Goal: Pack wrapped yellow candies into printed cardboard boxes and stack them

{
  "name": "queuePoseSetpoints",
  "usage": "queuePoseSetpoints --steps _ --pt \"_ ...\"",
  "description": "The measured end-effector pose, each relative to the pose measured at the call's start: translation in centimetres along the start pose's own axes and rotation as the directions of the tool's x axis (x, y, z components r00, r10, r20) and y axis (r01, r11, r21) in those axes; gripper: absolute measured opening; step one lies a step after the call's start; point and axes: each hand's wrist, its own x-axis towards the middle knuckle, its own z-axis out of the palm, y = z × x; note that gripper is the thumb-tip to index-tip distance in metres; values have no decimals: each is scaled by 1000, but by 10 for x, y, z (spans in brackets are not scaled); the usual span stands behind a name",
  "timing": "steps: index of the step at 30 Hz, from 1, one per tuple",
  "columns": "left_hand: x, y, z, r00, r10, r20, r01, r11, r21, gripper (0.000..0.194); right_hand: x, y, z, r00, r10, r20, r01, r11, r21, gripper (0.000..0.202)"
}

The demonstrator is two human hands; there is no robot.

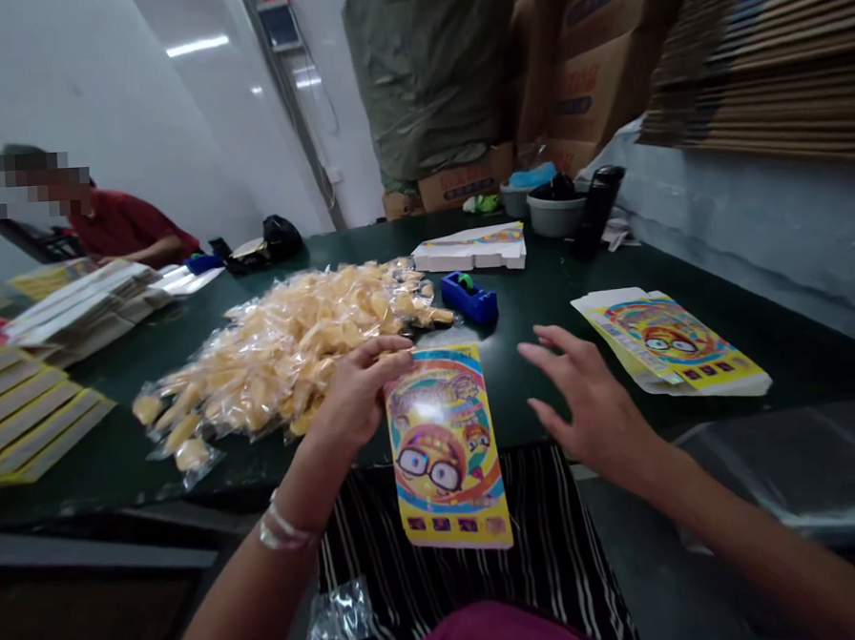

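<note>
My left hand (pixel 352 391) grips the upper left edge of a bright printed cardboard box (pixel 441 443), yellow with a cartoon face in glasses. The box hangs tilted over the near table edge and my lap. To its right, my right hand (pixel 582 398) is raised with fingers spread, touching nothing. A large heap of yellowish pieces in clear plastic wrappers (pixel 286 346) lies just beyond my left hand. Behind the box sits a blue tape dispenser (pixel 469 299). More printed boxes, seemingly flat, form a small pile (pixel 672 341) on the right.
The dark green table (pixel 541 295) carries a white-edged box stack (pixel 471 249), grey basins (pixel 555 213) and a black bottle (pixel 600 206) at the back. A person in a red shirt (pixel 132 226) sits far left, near stacked cardboard (pixel 90 309). Yellow-edged packs (pixel 31 408) lie at left.
</note>
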Motion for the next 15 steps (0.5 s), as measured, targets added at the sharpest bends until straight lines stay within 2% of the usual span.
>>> queuePoseSetpoints --steps 1,3,5,6,7,8,9,10,12,13,14,15 --pt "8 -9 3 998 -43 38 43 999 9 29 1 -3 0 985 -161 56 165 984 -62 54" --pt "15 -33 10 992 -77 96 72 996 55 30 1 -10 5 915 -377 143 387 921 -47 55" --pt "14 -58 15 990 -68 127 52 991 126 32 -1 -10 10 865 -468 179 464 883 67 50" --pt "13 -68 13 990 -52 133 28 984 175 33 -1 -6 9 871 -447 205 428 894 135 48" --pt "14 -76 9 991 -26 128 -4 972 234 33 0 1 7 893 -374 251 333 923 194 48" --pt "16 -82 2 994 10 111 -43 953 298 32 4 12 3 910 -263 322 192 953 235 51" --pt "20 -86 -6 995 55 87 -83 926 369 29 10 24 -2 902 -131 410 27 968 251 55" --pt "27 -86 -15 993 104 64 -122 888 443 26 17 38 -6 864 -7 504 -134 961 242 56" --pt "48 -84 -30 979 195 55 -190 789 585 19 36 69 -8 720 136 681 -353 916 191 50" --pt "61 -82 -34 971 225 79 -221 730 647 19 45 83 -6 654 164 739 -409 898 162 45" --pt "74 -80 -36 964 238 119 -252 669 699 22 53 96 -2 609 184 771 -438 889 134 42" --pt "86 -80 -36 957 237 167 -280 609 742 27 59 107 3 601 205 773 -435 895 101 41"
